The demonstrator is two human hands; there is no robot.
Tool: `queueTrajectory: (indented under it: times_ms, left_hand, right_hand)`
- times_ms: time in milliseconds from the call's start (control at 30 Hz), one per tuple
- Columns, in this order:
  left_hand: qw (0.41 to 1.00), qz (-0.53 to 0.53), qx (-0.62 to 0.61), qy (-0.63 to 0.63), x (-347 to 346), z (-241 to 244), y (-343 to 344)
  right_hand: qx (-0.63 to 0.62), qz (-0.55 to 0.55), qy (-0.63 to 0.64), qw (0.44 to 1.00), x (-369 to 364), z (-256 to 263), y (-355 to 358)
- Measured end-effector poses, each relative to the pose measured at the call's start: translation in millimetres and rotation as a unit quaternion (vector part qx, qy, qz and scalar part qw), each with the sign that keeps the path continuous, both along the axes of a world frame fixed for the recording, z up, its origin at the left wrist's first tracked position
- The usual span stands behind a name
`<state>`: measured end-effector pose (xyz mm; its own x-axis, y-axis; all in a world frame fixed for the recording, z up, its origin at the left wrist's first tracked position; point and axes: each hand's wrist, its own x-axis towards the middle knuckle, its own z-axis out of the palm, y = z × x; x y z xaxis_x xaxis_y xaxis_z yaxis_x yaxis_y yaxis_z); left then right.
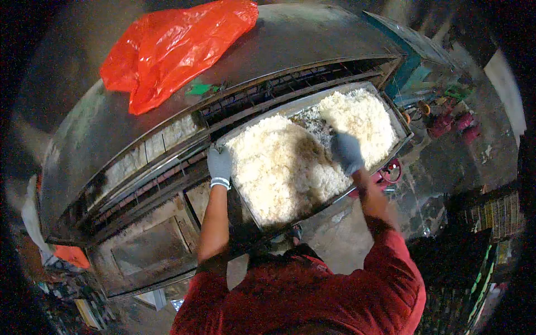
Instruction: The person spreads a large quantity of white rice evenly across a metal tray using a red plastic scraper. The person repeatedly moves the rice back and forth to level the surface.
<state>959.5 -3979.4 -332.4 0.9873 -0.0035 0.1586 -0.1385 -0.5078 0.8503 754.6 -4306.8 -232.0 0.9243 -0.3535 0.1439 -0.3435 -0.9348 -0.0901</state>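
Observation:
Before me a long metal tray (293, 108) holds white, crumbly, shredded-looking material. It lies in a larger left heap (268, 167) and a smaller right heap (363, 119), with a thinly covered strip of the tray's bottom between them. My left hand (219, 164), in a grey knit glove, grips the tray's left end near the far corner. Also gloved, my right hand (346, 153) reaches down into the gap between the heaps, against the material. Its fingers are dark and blurred, so whether they hold anything cannot be made out.
Behind the tray stands a large metal cabinet (301, 37) with a slotted, rack-like opening (259, 94). A red plastic bag (176, 50) drapes over its top. Pink objects (452, 121) lie on the floor at right. Below the tray's right end is a pink-rimmed round thing (389, 171).

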Motion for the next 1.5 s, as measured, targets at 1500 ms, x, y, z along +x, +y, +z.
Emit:
queueTrajectory:
  times_ms: [1500]
  left_hand:
    - [0.995, 0.046, -0.077, -0.039, 12, -26, 19]
  right_hand:
    - [0.224, 0.25, -0.02, 0.942, 127, -50, -45]
